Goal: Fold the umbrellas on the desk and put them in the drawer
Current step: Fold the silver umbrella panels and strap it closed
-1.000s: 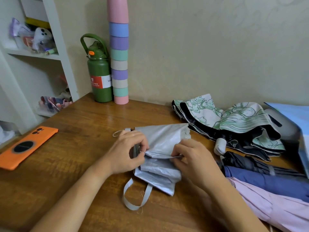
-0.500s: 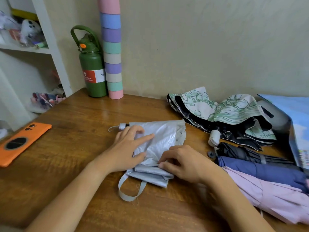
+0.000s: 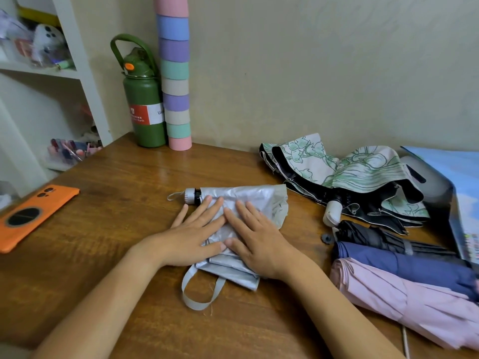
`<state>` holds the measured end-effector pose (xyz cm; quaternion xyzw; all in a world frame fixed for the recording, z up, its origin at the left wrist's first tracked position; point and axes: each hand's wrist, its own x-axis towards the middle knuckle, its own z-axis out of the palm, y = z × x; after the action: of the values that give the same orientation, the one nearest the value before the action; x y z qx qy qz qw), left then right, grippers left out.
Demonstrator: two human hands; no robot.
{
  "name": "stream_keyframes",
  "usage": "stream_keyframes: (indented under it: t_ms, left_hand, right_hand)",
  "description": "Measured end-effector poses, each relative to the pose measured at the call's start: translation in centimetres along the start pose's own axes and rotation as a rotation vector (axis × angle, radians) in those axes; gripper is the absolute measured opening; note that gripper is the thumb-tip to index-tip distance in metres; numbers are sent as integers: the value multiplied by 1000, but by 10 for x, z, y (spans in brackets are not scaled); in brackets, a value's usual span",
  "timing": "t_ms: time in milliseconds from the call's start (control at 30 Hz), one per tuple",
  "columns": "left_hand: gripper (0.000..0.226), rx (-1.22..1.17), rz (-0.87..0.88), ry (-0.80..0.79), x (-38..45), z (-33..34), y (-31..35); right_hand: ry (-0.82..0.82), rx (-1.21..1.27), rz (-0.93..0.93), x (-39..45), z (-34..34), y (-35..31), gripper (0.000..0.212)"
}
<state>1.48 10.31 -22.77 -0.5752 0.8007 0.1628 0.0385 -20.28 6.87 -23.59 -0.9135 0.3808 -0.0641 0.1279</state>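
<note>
both hands have gone flat on the silver umbrella point(image 3: 248, 203) now, where half a second ago the right hand point(image 3: 255, 240) was curled, pinching at the folded edge, and a second ago both were picking at the pleats. the left hand point(image 3: 193, 235) lies palm down on the handle side, the right hand beside it, thumbs nearly touching, fingers point(image 3: 212, 207) straight and spread, gripping nothing, just pressing the canopy cloth down onto the tabletop point(image 3: 116, 203). to me that reads as the pleating being done on this one and the person smoothing it flat before rolling or strapping it; the grey strap loop point(image 3: 199, 294) hangs loose at the near end, not yet wrapped round. the umbrella's stubby handle point(image 3: 191, 196) pokes out to the left beyond the fingertips. the view has also dipped and shifted a little since the earlier pictures, so the bottle and cups sit differently in frame, though they look unmoved on the tabletop. off to the right wait the others: a green-patterned umbrella point(image 3: 357, 172) sprawled half open near the wall, a black umbrella point(image 3: 373, 235), a dark blue umbrella point(image 3: 414, 265) and a pink umbrella point(image 3: 414, 301) lying side by side, touching. no drawer is visible from here, so i'd judge the task is early, one umbrella nearly folded, nothing stowed. an orange phone point(image 3: 33, 216) lies at the left, a green bottle point(image 3: 145, 110) and a stack of cups point(image 3: 175, 73) stand by the wall.
</note>
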Motion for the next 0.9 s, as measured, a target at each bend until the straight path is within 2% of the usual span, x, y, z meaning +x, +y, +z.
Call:
stream_keyframes:
  t_ms: [33,100,200,267,333,467,533,600,700,767,900]
  left_hand:
    - [75,5,-6,-7,1,0,0]
    - [74,-5,-8,-10,1,0,0]
    - [70,-40,4,24,1,1,0]
    - [72,-30,3,31,1,2,-1]
    - [75,-25,-5,25,0,3,0]
    - [62,-54,-14,24,-2,1,2]
    - [48,-246,17,40,-4,-1,2]
    - [62,-468,36,77,-8,-6,1]
    - [94,-569,38,101,-10,-7,-5]
    - [109,-551,33,79,-9,-7,-7]
    - [115,-398,38,14,-3,-6,-9]
  right_hand:
    - [-18,-5,7,-1,0,-1,87]
    - [45,19,-30,-4,-4,-2,83]
    - [158,125,-230,-15,-16,-11,68]
    - [110,139,-318,-26,-18,-20,70]
    - [42,94,-314,-32,-14,-23,68]
    - [161,178,-227,-27,-15,-11,21]
    - [190,226,-162,-25,-20,-7,8]
    - [216,255,-95,-23,-20,-5,10]
    - [267,372,22,-19,-17,-6,18]
    - [279,456,83,-16,-17,-5,19]
    - [262,496,87,-15,-19,-4,30]
